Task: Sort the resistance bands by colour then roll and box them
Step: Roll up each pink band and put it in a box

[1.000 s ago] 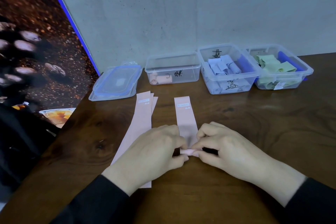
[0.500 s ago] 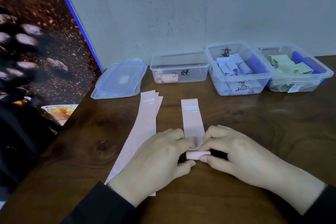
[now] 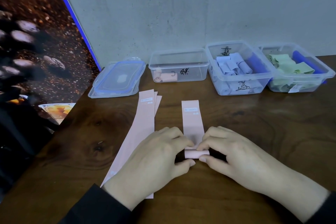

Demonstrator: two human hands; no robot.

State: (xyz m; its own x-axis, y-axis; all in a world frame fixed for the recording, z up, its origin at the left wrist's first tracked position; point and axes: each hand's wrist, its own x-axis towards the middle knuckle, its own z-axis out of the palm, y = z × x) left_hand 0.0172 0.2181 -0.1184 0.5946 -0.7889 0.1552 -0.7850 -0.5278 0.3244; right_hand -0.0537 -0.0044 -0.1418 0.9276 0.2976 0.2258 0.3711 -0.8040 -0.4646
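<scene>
A pink resistance band [image 3: 192, 120] lies flat on the wooden table, its near end wound into a small roll [image 3: 195, 154]. My left hand [image 3: 154, 158] pinches the roll's left end and my right hand [image 3: 234, 156] pinches its right end, thumbs under, fingertips on top. A stack of flat pink bands [image 3: 143, 127] lies to the left, partly under my left hand. At the back stand three clear boxes: one with two pink rolls [image 3: 179, 67], one with lilac rolls [image 3: 236, 71], one with green bands [image 3: 298, 72].
A clear lid with blue clips [image 3: 118, 78] lies left of the pink box. The table's left edge [image 3: 60, 125] runs diagonally along a dark patterned panel. A grey wall stands right behind the boxes. Bare wood shows to the right of my hands.
The roll at the band's near end has grown thicker and moved a little away from me, and the flat part has got shorter. Both hands stay on the roll's ends.
</scene>
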